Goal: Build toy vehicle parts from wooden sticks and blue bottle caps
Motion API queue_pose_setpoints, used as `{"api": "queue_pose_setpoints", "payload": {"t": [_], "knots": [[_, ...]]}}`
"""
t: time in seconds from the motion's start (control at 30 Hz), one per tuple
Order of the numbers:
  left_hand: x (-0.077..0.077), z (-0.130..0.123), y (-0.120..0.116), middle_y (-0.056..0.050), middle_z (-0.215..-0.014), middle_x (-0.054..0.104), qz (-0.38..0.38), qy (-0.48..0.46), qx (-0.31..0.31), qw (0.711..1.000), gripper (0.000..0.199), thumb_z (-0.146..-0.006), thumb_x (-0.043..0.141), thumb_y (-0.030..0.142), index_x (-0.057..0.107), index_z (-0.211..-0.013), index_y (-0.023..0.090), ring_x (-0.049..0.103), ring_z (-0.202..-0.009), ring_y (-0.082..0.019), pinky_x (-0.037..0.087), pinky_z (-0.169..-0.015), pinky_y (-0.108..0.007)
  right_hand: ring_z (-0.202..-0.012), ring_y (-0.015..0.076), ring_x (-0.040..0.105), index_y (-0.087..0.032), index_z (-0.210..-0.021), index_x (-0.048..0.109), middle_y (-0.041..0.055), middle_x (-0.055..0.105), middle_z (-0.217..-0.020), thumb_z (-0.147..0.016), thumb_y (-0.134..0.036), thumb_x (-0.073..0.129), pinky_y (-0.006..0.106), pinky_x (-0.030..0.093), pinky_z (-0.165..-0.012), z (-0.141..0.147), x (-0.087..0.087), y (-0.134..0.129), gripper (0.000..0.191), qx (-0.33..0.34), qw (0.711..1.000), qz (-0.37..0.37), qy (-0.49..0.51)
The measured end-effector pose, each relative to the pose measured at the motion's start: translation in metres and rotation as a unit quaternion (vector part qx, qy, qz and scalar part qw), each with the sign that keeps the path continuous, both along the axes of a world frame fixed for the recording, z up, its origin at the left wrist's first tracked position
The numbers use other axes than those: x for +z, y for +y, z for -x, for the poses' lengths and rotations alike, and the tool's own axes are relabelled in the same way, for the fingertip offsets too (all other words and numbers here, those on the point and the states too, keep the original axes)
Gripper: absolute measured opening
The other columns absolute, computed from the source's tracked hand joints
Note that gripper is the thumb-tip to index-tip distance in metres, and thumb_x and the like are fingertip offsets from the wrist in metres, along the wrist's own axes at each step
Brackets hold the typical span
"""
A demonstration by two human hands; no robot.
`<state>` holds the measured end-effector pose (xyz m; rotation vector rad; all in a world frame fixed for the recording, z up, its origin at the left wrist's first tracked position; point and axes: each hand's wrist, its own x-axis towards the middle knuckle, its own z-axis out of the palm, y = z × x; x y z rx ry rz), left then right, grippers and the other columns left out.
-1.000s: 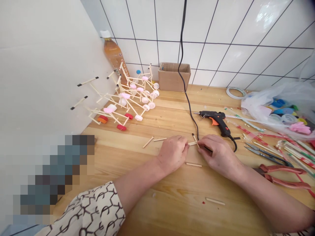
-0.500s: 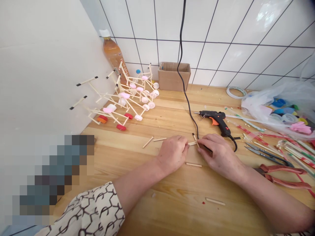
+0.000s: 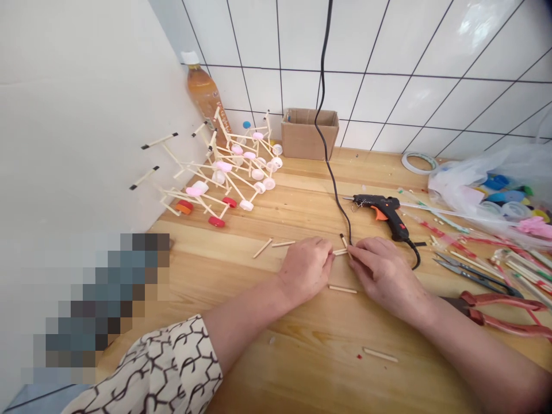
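Observation:
My left hand [image 3: 307, 265] is closed, its fingertips pinching the left end of a short pale stick [image 3: 340, 252]. The fingers of my right hand [image 3: 383, 270] are pressed together on a black-tipped stick [image 3: 344, 240], which slants against the other end of that pale stick. Just below lies a loose stick [image 3: 342, 289]. To the left of my left hand are two more, one slanted [image 3: 263, 248] and one nearly level [image 3: 283, 244]. Another stick [image 3: 380, 355] rests nearer the front. A black glue gun [image 3: 382, 210] lies behind my right hand.
Stick frames with bottle-cap wheels [image 3: 224, 167] stand at the back left by a bottle [image 3: 204, 95]. A cardboard box [image 3: 308, 138], black cable [image 3: 334, 184], tape roll [image 3: 419, 163], bag of caps [image 3: 495, 187], scissors [image 3: 478, 275] and pliers [image 3: 504, 319] are around.
The whole view has shifted slightly, so things appear a little further right. Both hands keep nearly the same pose, and the two sticks still meet between them.

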<state>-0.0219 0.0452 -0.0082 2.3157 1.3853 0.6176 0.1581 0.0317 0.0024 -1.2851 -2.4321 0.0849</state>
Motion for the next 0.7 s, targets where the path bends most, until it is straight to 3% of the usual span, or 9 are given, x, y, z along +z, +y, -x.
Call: {"api": "queue_pose_setpoints", "payload": {"t": [0.7], "knots": [[0.0009,0.0002,-0.0004,-0.004,-0.075,0.065,-0.006,0.009,-0.001,1.000,0.011,-0.083,0.053,0.019,0.059,-0.075,0.017,0.061,-0.072,-0.018,0.046,-0.066,-0.028,-0.078,0.0241,0.050,-0.012,-0.099,0.067,0.0131,0.058,-0.084,-0.089,-0.018,0.041,0.038,0.040,-0.069,0.0053,0.0100,-0.0045,0.028,0.028,0.997,-0.018,-0.071]]}}
